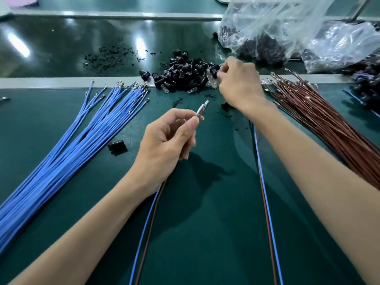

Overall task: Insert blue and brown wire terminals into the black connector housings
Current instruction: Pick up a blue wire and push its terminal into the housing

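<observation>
Left hand (164, 145) pinches a blue+brown pair (148, 219) just behind the terminals (203, 108). The metal tips point up and away from us, free in the air over the desk (205, 223).

Right hand (239, 85) is at the right edge of the housing pile (185, 77), fingers curled into it. We can't tell if it already has a housing, since the fingertips are hidden by the knuckles.

Step, as we read it: fetching a housing for the pair the left hand has ready. Nothing is seated on this pair yet.

Next move needs one housing singled out of the heap, turned so its open end faces the terminals, and brought to the left hand. Two small terminals go in side by side, so we'd line them up before pushing.

Layout:
- The pile sits beyond the tips, straddling the pale rail (61, 83). The right hand is up and right of the tips, near but apart.
- A stray housing (117, 145) lies on the desk left of the left hand.
- Blue wires (72, 140) fan out far left. Brown wires (329, 124) lie far right, past the right forearm.
- A second pair (265, 182) runs under the right forearm, top end hidden.
- Clear bags (287, 27) holding dark parts sit back right.
</observation>
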A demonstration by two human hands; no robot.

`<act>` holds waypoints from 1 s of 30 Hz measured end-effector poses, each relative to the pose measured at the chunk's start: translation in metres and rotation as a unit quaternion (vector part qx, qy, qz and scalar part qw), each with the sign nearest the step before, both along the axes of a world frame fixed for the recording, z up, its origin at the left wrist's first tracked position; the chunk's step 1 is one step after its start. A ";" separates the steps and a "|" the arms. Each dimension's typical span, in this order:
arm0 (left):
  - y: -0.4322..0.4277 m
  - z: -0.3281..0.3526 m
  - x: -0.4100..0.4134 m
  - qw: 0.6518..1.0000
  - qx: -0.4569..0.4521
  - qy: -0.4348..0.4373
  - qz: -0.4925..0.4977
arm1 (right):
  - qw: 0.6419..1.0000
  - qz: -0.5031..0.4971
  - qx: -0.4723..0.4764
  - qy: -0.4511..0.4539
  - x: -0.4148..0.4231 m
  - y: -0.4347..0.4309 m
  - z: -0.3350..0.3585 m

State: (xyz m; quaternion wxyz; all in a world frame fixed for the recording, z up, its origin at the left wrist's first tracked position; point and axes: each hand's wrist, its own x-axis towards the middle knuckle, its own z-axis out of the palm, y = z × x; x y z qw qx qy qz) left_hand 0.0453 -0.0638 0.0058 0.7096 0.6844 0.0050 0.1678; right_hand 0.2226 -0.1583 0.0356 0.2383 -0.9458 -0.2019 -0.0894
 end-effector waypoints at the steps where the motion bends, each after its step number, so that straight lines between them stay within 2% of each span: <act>1: 0.000 0.000 0.000 1.000 -0.001 -0.001 -0.001 | 0.997 0.022 0.068 0.021 -0.011 -0.006 0.001; 3: -0.001 0.000 0.000 1.000 0.001 0.006 -0.005 | 0.963 0.094 0.215 0.135 -0.041 -0.021 0.001; 6: -0.002 -0.001 -0.001 0.999 0.022 0.026 0.006 | 0.866 0.210 0.338 0.304 -0.083 -0.043 -0.005; 9: -0.002 -0.002 -0.002 0.998 0.040 0.036 0.019 | 0.779 0.238 0.429 0.390 -0.103 -0.054 -0.015; 11: -0.003 -0.002 -0.001 0.997 0.060 0.049 0.015 | 0.749 0.227 0.477 0.401 -0.107 -0.059 -0.020; 14: -0.004 -0.003 -0.001 0.994 0.092 0.063 0.001 | 0.767 0.202 0.496 0.353 -0.109 -0.060 -0.024; 17: -0.004 -0.001 -0.002 0.995 0.082 0.049 0.003 | 0.780 0.176 0.510 0.317 -0.111 -0.058 -0.024; 24: -0.004 -0.003 -0.001 0.994 0.083 0.031 0.058 | 0.839 0.137 0.440 0.290 -0.113 -0.056 -0.027; 30: -0.006 -0.004 0.000 0.992 0.107 0.046 0.051 | 0.853 0.173 0.421 0.257 -0.112 -0.058 -0.025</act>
